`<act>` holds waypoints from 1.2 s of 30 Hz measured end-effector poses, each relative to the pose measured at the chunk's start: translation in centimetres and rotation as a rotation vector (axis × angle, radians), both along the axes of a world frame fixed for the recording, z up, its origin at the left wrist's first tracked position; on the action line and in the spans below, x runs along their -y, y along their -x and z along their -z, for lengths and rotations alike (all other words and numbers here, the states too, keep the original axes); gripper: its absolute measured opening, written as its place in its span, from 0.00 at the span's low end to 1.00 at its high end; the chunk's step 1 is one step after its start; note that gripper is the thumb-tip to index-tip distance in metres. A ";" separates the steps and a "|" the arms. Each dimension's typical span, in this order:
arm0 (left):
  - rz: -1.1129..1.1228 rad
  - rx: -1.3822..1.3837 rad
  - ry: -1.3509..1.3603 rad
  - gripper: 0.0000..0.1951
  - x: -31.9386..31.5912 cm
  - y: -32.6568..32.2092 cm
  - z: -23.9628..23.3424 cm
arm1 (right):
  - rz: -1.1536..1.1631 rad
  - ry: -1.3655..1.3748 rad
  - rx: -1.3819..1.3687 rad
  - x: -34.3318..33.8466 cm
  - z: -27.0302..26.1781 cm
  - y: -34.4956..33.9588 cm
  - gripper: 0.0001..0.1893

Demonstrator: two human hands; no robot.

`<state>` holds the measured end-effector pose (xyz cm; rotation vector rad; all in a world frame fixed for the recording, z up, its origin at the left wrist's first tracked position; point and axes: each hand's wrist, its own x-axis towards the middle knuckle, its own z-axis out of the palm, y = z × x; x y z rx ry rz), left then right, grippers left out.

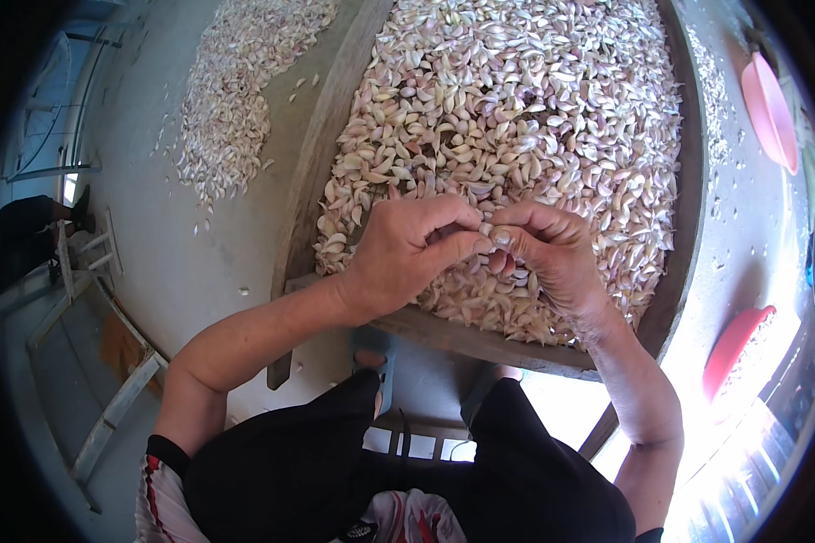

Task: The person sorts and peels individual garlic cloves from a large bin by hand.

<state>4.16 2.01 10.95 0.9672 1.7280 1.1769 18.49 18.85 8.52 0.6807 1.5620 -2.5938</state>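
Loose garlic cloves (516, 129), pale with pinkish-purple skins, spread across a wood-framed tray (319, 129) in front of me. Above the near part of this layer, my left hand (407, 248) and my right hand (557, 251) meet fingertip to fingertip. Pinched between both thumbs and forefingers is a small pale garlic clove (487, 229), mostly covered by the fingers. Both wrists cross over the tray's near wooden edge (489, 343). Cloves directly under my hands are hidden from view.
On the floor at left lies a long heap of garlic cloves (224, 122). A metal frame (119, 400) and a person's dark-clothed leg (27, 220) are farther left. At right stand a pink basin (769, 112) and a red basin (733, 353) holding small pieces.
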 end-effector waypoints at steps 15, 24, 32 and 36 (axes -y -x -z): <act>-0.115 0.195 0.008 0.04 0.7 -1.7 -1.3 | 0.148 -0.073 -0.046 2.6 -0.5 -1.5 0.08; -0.215 0.595 -0.041 0.05 1.2 -2.1 -1.8 | 0.169 0.050 -0.084 3.5 -1.3 -1.9 0.08; -0.332 0.863 -0.024 0.05 1.4 -2.7 -1.4 | 0.221 0.334 -0.022 4.3 -0.8 -2.0 0.07; -0.336 0.718 -0.075 0.05 1.6 -3.5 -1.1 | 0.220 0.298 -0.079 4.7 -0.2 -1.9 0.05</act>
